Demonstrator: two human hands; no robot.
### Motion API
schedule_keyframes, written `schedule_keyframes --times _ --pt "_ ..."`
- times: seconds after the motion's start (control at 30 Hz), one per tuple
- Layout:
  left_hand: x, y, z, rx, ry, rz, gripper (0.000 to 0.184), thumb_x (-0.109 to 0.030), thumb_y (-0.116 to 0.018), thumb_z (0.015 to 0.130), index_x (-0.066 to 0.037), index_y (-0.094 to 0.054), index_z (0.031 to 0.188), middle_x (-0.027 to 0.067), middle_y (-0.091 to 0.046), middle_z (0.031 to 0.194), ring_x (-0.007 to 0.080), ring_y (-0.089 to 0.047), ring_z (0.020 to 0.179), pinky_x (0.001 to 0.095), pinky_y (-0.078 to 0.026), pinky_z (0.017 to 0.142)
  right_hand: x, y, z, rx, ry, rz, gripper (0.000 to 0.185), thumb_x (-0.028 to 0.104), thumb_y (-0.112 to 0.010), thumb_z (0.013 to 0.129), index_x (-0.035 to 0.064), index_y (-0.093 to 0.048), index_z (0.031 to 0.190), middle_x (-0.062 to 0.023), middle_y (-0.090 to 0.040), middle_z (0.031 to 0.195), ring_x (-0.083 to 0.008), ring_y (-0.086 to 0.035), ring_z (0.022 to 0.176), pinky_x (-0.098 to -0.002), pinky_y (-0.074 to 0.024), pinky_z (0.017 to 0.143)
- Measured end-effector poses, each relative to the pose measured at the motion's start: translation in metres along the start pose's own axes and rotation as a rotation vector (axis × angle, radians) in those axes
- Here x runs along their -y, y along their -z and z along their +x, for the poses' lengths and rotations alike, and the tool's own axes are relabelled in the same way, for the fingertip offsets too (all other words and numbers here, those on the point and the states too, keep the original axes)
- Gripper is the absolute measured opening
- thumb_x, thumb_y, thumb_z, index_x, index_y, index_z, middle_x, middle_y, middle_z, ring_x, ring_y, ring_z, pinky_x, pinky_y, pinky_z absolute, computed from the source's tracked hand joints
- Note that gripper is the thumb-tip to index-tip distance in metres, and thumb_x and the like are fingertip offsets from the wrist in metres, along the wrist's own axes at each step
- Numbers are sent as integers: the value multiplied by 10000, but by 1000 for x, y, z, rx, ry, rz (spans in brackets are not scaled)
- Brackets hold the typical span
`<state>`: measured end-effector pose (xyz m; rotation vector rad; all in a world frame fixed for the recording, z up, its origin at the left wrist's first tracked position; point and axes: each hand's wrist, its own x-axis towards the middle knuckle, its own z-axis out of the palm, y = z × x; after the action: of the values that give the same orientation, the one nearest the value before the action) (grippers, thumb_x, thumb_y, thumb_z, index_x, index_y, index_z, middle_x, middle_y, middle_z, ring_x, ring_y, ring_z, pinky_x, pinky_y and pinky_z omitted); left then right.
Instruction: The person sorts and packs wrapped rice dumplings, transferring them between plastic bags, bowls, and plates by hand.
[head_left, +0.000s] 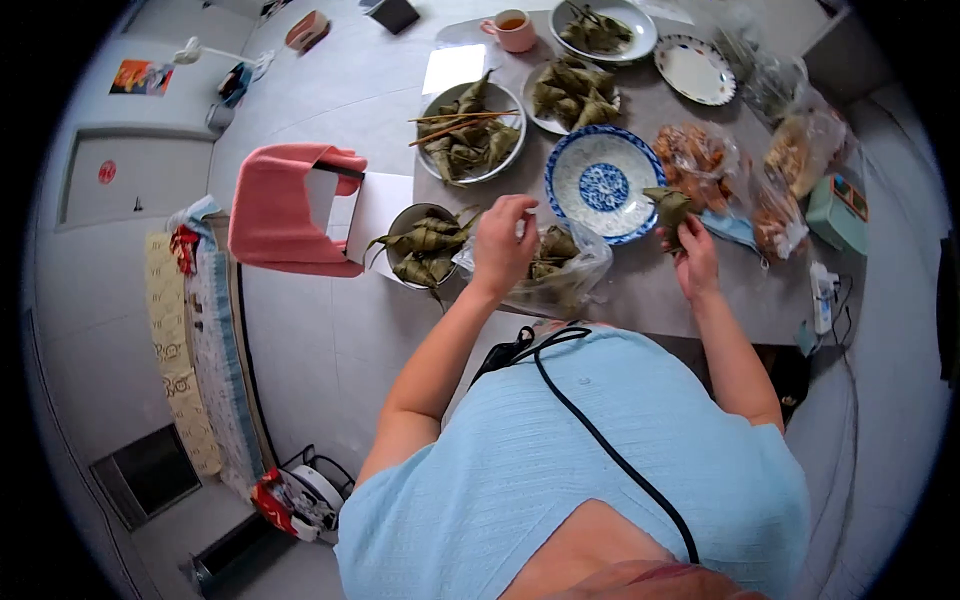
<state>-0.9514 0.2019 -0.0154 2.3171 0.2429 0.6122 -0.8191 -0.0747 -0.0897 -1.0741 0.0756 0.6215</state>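
Note:
In my right hand [697, 262] is a leaf-wrapped zongzi [670, 208], held upright at the right rim of a blue-and-white bowl [603, 182]. My left hand [503, 245] hovers over the left side of a clear plastic bag [585, 275] with several zongzi inside. Its fingers are half curled, with a gap between thumb and fingertips, and nothing shows in them. Left of that hand, a bowl [392, 235] holds more zongzi with trailing leaf ends.
Farther back stand a large bowl of zongzi [425, 110] with chopsticks [465, 125] across it, more plates of zongzi, a pink cup [515, 38] and a floral plate [694, 70]. Food bags [700, 160] and a green box [838, 215] sit right. A pink-covered chair [270, 220] stands left.

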Motion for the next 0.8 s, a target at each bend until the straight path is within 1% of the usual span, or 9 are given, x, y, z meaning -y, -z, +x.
schedule_keyframes --times 0.2,0.3,0.37,0.47,0.6,0.67,0.7,0.73,0.8 --pt "13 2 -23 84 57 16 185 18 -600 761 -30 -580 939 132 -606 900 294 -605 782 384 -469 672 -44 116 -11 -248 -18 -291 271 170 -469 963 19 -523 1182 -57 -607 1052 -149 -591 877 -277 -438 709" --pt "16 2 -30 116 65 23 181 17 -597 762 -33 -583 935 129 -607 904 297 -606 787 385 -468 674 -60 129 -10 -276 -64 -266 262 191 -472 964 32 -534 1163 -42 -610 1024 -134 -590 869 -268 -430 700" --pt "14 1 -32 134 83 -20 185 10 -600 760 -38 -587 938 124 -608 905 308 -604 792 389 -470 679 -65 127 -10 -427 -111 -240 255 199 -465 963 25 -557 1125 -44 -605 937 -142 -568 804 -299 -431 679" --pt "18 1 -35 151 75 32 175 -14 -607 764 -44 -595 937 129 -608 903 317 -603 806 391 -474 690 -74 134 -4 -556 -157 -268 263 217 -465 967 24 -560 1119 -40 -602 924 -143 -564 786 -299 -431 676" --pt "19 12 -46 194 181 115 164 -89 -610 792 -43 -607 949 143 -613 920 327 -602 832 403 -475 707 -94 162 3 -429 -206 -488 286 240 -472 966 21 -566 1124 -51 -607 938 -135 -567 804 -285 -429 676" --pt "22 14 -53 379 273 52 200 -184 -592 830 -51 -621 976 156 -616 938 337 -600 874 411 -474 728 -94 161 4 -498 -169 -542 323 264 -480 959 7 -570 1133 -82 -622 963 -160 -572 849 -308 -444 720" --pt "19 18 -53 586 334 74 273 -235 -589 875 -65 -615 1086 152 -624 1055 335 -598 936 385 -478 790 -98 164 7 -531 -71 -800 363 282 -496 949 -7 -554 1160 -129 -630 981 -224 -584 869 -356 -454 769" --pt "20 17 -60 579 349 75 273 -235 -589 875 -65 -615 1086 152 -624 1055 335 -598 936 385 -478 790 -101 169 9 -517 -77 -807 363 282 -496 949 -7 -554 1160 -129 -630 981 -224 -584 869 -356 -454 769" --pt "22 11 -73 821 220 126 311 -258 -593 874 -82 -598 1131 145 -604 1108 330 -584 981 393 -479 813 -95 170 6 -523 -31 -1065 338 243 -512 929 -6 -556 1153 -148 -614 1035 -296 -568 940 -396 -434 852"
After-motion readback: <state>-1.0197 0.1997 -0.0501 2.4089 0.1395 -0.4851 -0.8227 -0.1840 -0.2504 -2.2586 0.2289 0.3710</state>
